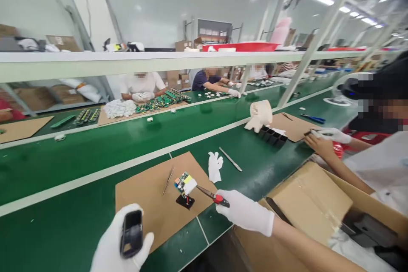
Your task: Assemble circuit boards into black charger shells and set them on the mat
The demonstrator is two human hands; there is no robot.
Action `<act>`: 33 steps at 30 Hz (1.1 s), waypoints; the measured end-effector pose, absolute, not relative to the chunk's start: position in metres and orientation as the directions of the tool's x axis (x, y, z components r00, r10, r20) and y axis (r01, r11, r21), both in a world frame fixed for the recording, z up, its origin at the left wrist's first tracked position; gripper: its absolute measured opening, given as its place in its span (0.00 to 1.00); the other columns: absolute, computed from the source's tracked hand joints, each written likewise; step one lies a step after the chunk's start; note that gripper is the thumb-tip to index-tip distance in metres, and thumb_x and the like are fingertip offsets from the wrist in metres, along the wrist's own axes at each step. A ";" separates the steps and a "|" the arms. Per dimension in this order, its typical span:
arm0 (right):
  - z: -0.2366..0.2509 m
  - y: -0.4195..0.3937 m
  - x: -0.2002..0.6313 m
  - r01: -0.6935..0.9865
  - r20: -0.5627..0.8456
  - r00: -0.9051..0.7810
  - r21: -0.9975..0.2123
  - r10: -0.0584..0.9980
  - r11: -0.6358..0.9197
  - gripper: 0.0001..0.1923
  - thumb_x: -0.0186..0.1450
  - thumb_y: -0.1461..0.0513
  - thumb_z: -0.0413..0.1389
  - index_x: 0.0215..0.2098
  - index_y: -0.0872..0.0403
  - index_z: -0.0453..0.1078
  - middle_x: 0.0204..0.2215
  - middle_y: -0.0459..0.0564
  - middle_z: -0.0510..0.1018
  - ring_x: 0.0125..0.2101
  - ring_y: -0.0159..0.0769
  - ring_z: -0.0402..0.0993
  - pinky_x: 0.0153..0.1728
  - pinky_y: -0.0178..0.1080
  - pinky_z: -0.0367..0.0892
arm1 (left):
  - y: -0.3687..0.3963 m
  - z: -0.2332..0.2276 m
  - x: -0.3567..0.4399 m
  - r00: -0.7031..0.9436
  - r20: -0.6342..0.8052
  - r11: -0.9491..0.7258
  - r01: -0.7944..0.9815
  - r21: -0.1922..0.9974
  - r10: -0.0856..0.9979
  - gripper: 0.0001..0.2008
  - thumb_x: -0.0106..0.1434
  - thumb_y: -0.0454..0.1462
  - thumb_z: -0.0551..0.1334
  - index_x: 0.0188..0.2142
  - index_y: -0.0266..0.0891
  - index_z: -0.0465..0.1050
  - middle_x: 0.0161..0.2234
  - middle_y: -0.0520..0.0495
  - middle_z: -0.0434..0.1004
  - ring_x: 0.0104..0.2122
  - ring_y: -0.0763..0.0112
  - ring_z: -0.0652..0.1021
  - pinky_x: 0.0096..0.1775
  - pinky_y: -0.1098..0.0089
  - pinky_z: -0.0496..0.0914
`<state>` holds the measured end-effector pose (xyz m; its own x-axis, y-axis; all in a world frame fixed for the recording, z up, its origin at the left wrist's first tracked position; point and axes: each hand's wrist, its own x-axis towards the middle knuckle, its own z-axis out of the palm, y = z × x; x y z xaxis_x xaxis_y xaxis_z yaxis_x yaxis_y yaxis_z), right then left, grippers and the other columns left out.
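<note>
My left hand [117, 244], in a white glove, holds a small black rounded housing [131, 233] with a glossy face. My right hand [244, 210], also gloved, is closed around red-handled pliers [219, 199]. Their long jaws reach the edge of the white part of a small circuit board [182, 184]; I cannot tell whether they grip it. A red wire shows between the board and a black plate [185, 202]. Both are over a cardboard sheet [143, 195], where tweezers [168, 181] lie just left of the board.
Right of the cardboard lie a white glove [215, 166] and a metal tool [230, 159]. Farther right are a black divided tray [273, 136], a cream fan [260, 114] and a co-worker's gloved hand [334, 134]. An open carton [314, 199] stands beside my right arm. A green conveyor [127, 144] runs beyond.
</note>
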<state>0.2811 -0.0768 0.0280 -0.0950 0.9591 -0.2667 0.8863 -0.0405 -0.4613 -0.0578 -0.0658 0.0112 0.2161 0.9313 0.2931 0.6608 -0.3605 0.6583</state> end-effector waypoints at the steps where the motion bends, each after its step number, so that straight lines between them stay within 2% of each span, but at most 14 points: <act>1: 0.027 -0.077 0.278 0.891 -0.264 -0.112 -0.453 0.958 -0.021 0.07 0.65 0.61 0.48 0.32 0.54 0.64 0.26 0.46 0.74 0.26 0.32 0.65 0.29 0.35 0.55 | -0.069 0.001 -0.051 0.164 0.249 -0.298 0.529 0.795 0.955 0.21 0.62 0.49 0.59 0.52 0.46 0.61 0.52 0.39 0.72 0.50 0.50 0.76 0.50 0.51 0.74; 3: 0.026 -0.080 0.272 0.904 -0.254 -0.139 -0.426 0.957 0.018 0.07 0.66 0.61 0.47 0.32 0.53 0.64 0.26 0.46 0.73 0.26 0.33 0.66 0.28 0.35 0.54 | -0.073 -0.018 -0.035 0.177 0.137 -0.166 0.160 0.973 0.975 0.25 0.61 0.52 0.58 0.54 0.47 0.61 0.59 0.40 0.66 0.59 0.48 0.68 0.56 0.49 0.70; 5: 0.023 -0.082 0.265 0.920 -0.238 -0.172 -0.385 0.956 0.070 0.06 0.66 0.61 0.48 0.33 0.53 0.65 0.27 0.47 0.74 0.29 0.35 0.69 0.29 0.35 0.54 | -0.075 -0.033 -0.018 0.247 0.035 0.000 -0.138 0.990 0.968 0.26 0.61 0.53 0.57 0.56 0.47 0.62 0.59 0.41 0.67 0.61 0.48 0.66 0.58 0.49 0.68; 7: 0.020 -0.082 0.254 0.933 -0.221 -0.212 -0.334 0.952 0.131 0.04 0.65 0.61 0.51 0.36 0.53 0.66 0.29 0.48 0.76 0.31 0.38 0.72 0.30 0.36 0.55 | -0.075 -0.042 -0.002 0.289 -0.026 0.115 -0.297 0.948 0.957 0.26 0.60 0.52 0.57 0.55 0.45 0.65 0.57 0.41 0.70 0.60 0.48 0.68 0.59 0.47 0.66; 10: 0.016 -0.079 0.234 0.962 -0.164 -0.198 -0.223 0.966 0.159 0.08 0.65 0.64 0.51 0.43 0.55 0.66 0.33 0.54 0.77 0.34 0.43 0.74 0.31 0.38 0.56 | -0.074 -0.045 0.016 0.189 -0.065 0.138 -0.407 0.903 0.980 0.25 0.60 0.47 0.60 0.55 0.44 0.66 0.56 0.42 0.71 0.59 0.51 0.69 0.60 0.49 0.64; 13: 0.013 -0.074 0.217 0.986 -0.068 -0.124 -0.117 0.990 0.115 0.09 0.67 0.66 0.49 0.42 0.59 0.68 0.38 0.63 0.75 0.39 0.50 0.74 0.33 0.41 0.58 | -0.074 -0.042 0.026 -0.012 -0.112 0.094 -0.457 0.885 0.994 0.27 0.59 0.46 0.64 0.57 0.43 0.66 0.57 0.42 0.70 0.59 0.51 0.68 0.60 0.52 0.65; 18: 0.001 -0.069 0.207 0.978 -0.011 -0.152 -0.144 0.988 0.149 0.09 0.68 0.59 0.52 0.37 0.54 0.72 0.33 0.52 0.78 0.35 0.44 0.77 0.34 0.40 0.64 | -0.075 -0.037 0.025 -0.226 -0.194 0.055 -0.508 0.860 0.955 0.33 0.52 0.48 0.70 0.56 0.44 0.68 0.55 0.41 0.72 0.57 0.49 0.70 0.57 0.54 0.67; 21: -0.008 -0.067 0.212 0.974 0.004 -0.164 -0.158 0.986 0.163 0.07 0.67 0.59 0.54 0.36 0.52 0.74 0.33 0.49 0.80 0.35 0.42 0.78 0.36 0.38 0.67 | -0.071 -0.031 0.011 -0.274 -0.128 -0.038 -0.530 0.847 0.953 0.30 0.51 0.45 0.71 0.53 0.43 0.71 0.52 0.43 0.75 0.55 0.54 0.72 0.56 0.59 0.66; 23: -0.011 -0.064 0.220 0.976 0.027 -0.162 -0.143 0.986 0.164 0.07 0.67 0.61 0.55 0.38 0.53 0.74 0.35 0.51 0.80 0.37 0.41 0.78 0.38 0.37 0.68 | -0.067 -0.023 -0.005 -0.346 -0.116 -0.124 -0.599 0.791 0.931 0.24 0.53 0.44 0.69 0.49 0.41 0.73 0.47 0.44 0.77 0.51 0.59 0.74 0.52 0.63 0.69; 25: -0.012 -0.061 0.229 0.983 0.066 -0.137 -0.116 0.988 0.144 0.10 0.68 0.61 0.53 0.41 0.57 0.74 0.40 0.58 0.79 0.41 0.46 0.77 0.40 0.40 0.69 | -0.067 -0.011 -0.021 -0.322 -0.194 -0.123 -0.746 0.655 0.927 0.18 0.54 0.46 0.66 0.42 0.40 0.75 0.43 0.44 0.77 0.45 0.61 0.76 0.47 0.63 0.72; 28: -0.014 -0.055 0.237 0.995 0.139 -0.090 -0.030 0.986 0.095 0.17 0.70 0.59 0.48 0.45 0.64 0.71 0.44 0.67 0.75 0.40 0.53 0.76 0.35 0.46 0.70 | -0.076 0.009 -0.033 -0.096 -0.290 0.018 -0.930 0.366 0.952 0.17 0.53 0.49 0.63 0.34 0.38 0.74 0.40 0.43 0.75 0.41 0.61 0.76 0.45 0.58 0.73; 30: -0.016 -0.053 0.236 0.994 0.188 -0.111 0.035 0.976 0.107 0.16 0.68 0.58 0.51 0.42 0.65 0.71 0.41 0.67 0.75 0.37 0.55 0.76 0.33 0.49 0.70 | -0.088 0.022 -0.028 0.016 -0.305 0.095 -0.965 0.245 0.952 0.18 0.54 0.50 0.62 0.35 0.39 0.73 0.40 0.41 0.75 0.42 0.60 0.76 0.46 0.56 0.72; 32: -0.017 -0.054 0.230 0.989 0.256 -0.142 -0.013 0.956 0.151 0.14 0.65 0.59 0.54 0.41 0.63 0.71 0.41 0.64 0.76 0.40 0.56 0.75 0.39 0.54 0.71 | -0.099 0.032 -0.017 0.087 -0.327 0.155 -0.970 0.186 0.941 0.19 0.55 0.51 0.61 0.38 0.40 0.73 0.41 0.41 0.75 0.43 0.59 0.76 0.47 0.54 0.71; 33: -0.016 -0.056 0.226 0.977 0.294 -0.141 -0.113 0.945 0.181 0.13 0.65 0.60 0.55 0.44 0.61 0.71 0.43 0.62 0.76 0.43 0.55 0.74 0.43 0.55 0.70 | -0.104 0.036 -0.010 0.118 -0.335 0.182 -0.969 0.165 0.935 0.19 0.55 0.51 0.61 0.38 0.40 0.73 0.41 0.41 0.75 0.44 0.59 0.76 0.47 0.54 0.70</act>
